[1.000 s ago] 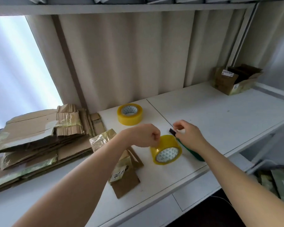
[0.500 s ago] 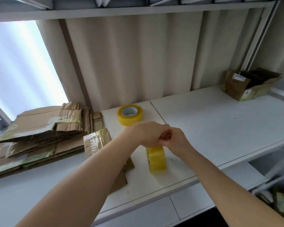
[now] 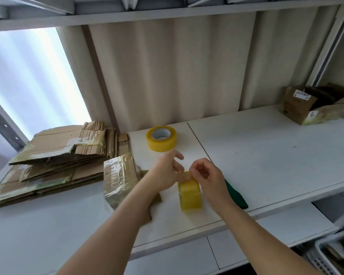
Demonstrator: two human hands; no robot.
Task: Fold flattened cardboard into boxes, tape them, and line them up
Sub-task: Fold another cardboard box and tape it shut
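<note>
Both hands meet over an upright roll of yellow packing tape standing on edge on the white shelf board. The left hand, fingers loosely spread, touches the roll's top. The right hand is curled, fingertips pinched at the roll's top edge; whether it grips tape cannot be told. A stack of flattened brown cardboard lies well left of the left hand, and a second yellow tape roll lies flat just beyond it.
</note>
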